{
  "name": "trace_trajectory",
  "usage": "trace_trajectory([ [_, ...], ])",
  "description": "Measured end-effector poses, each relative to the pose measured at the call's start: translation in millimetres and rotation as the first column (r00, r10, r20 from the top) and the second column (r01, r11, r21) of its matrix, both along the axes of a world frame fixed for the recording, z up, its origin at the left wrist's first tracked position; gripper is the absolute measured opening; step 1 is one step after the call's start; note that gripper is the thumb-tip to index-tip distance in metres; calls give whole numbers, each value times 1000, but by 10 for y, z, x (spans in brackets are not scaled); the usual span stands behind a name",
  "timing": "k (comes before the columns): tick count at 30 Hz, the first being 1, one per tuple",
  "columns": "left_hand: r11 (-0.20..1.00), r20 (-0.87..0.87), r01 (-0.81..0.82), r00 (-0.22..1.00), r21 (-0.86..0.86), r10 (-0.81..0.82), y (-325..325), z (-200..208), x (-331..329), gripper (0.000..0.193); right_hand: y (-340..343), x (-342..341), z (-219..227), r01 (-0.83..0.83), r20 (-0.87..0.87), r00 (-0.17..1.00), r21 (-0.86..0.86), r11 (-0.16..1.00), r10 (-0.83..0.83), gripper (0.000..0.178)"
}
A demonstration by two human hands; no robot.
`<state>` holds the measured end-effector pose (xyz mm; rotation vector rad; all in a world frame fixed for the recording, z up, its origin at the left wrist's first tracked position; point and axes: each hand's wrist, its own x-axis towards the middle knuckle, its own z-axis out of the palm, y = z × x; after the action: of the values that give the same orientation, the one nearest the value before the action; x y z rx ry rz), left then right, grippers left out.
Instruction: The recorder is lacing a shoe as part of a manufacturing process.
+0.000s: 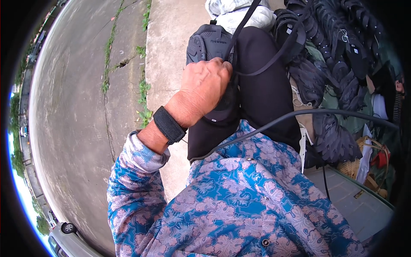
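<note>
Resting with curled left hand (207, 81) on grey shoe (210, 34), cannot tell if pinching, with slab edge (148, 64) and free pavement (77, 115) leftward.

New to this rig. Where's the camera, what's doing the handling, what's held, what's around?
No robot: a person works bare-handed. The one picture comes from a wide fisheye camera worn on the head, looking down, so straight edges bend. The left hand, with a black wristband, holds a dark shoe piece over the left thigh; a black strap runs past it, held or not, I can't tell. The right hand can't be made out. Bundles of dark shoe pieces lie right, a white bundle beyond the knees, concrete left.
</note>
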<state>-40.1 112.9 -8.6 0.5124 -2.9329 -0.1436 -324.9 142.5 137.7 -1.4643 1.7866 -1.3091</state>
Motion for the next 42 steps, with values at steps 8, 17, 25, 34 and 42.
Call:
trace_trajectory([
  [8,981,89,110,991,-159,-97,278,-117,-262,11,-56,-59,-58,-7,46,999,-11,1000,7,25],
  [17,981,-121,88,990,175,-67,-65,-1,83,16,-7,-194,-205,32,104,994,-1,999,-32,24],
  [25,969,-111,77,992,233,-52,-107,28,27,14,-57,-217,-224,32,133,991,-5,999,-31,23],
  [34,970,114,145,986,-194,-124,291,-128,-286,16,-250,-144,-198,-5,149,989,-8,1000,6,22],
  [42,989,-315,-144,939,16,142,166,-76,156,34,-366,-132,-181,-15,166,986,-6,1000,16,22],
])
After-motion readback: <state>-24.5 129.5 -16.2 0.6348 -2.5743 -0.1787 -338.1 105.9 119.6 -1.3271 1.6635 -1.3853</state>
